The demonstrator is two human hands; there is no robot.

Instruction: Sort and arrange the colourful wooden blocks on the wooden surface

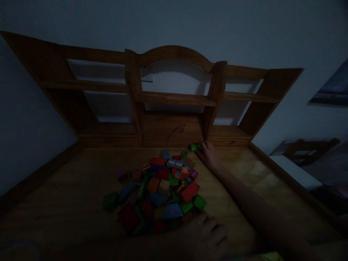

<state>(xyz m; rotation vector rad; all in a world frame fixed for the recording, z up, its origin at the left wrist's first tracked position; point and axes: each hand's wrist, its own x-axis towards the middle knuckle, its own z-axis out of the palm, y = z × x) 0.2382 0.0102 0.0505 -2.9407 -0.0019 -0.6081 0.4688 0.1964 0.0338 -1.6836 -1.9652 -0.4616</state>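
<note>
A heap of painted wooden blocks (pixel 163 185) in red, green, blue, orange and bare wood is spread over the middle of the desk. Beyond its far right side, my right hand (pixel 210 156) is closed on a green block (pixel 195 147) at the desk's back, with the block showing left of the fingers. My left hand (pixel 203 233) rests at the near edge of the heap, its fingers loosely bent with gaps between them. Nothing shows in it, though the dim light hides its underside. A green block (pixel 199 202) lies just beyond the left hand.
A wooden shelf unit (pixel 174 98) stands along the back of the desk (pixel 67 188). A thin dark cord (pixel 176 130) lies in its middle bay. A wall socket (pixel 146 74) shows behind it. At the right are a white surface (pixel 296 172) and a chair (pixel 307 152).
</note>
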